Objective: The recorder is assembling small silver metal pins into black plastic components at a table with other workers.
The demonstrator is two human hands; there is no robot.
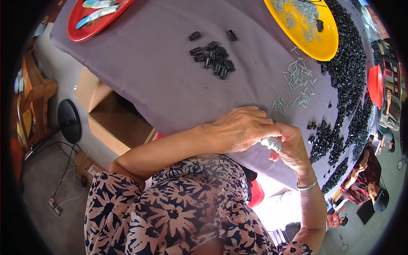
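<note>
My left hand point(244, 128) and my right hand point(294, 146) meet at the near edge of the cloth-covered table point(148, 63). The fingers of both are bent and pinched together; whatever they hold is too small or hidden to make out. A whitish wrap point(272, 143) covers a finger where the hands meet. Just beyond my hands lie loose small clear pins point(297, 74). Farther off and to the left sits a small group of black cylindrical plastic pieces point(217, 61). Small black parts point(323, 138) are scattered to the right of my right hand.
A yellow plate point(327, 49) with more clear pins stands at the far right, beside a large heap of black parts point(346, 68). At the far left, a red plate point(73, 29) carries blue-and-white tools. An open cardboard box point(104, 131) is beside the table. Another person point(365, 174) sits at the right.
</note>
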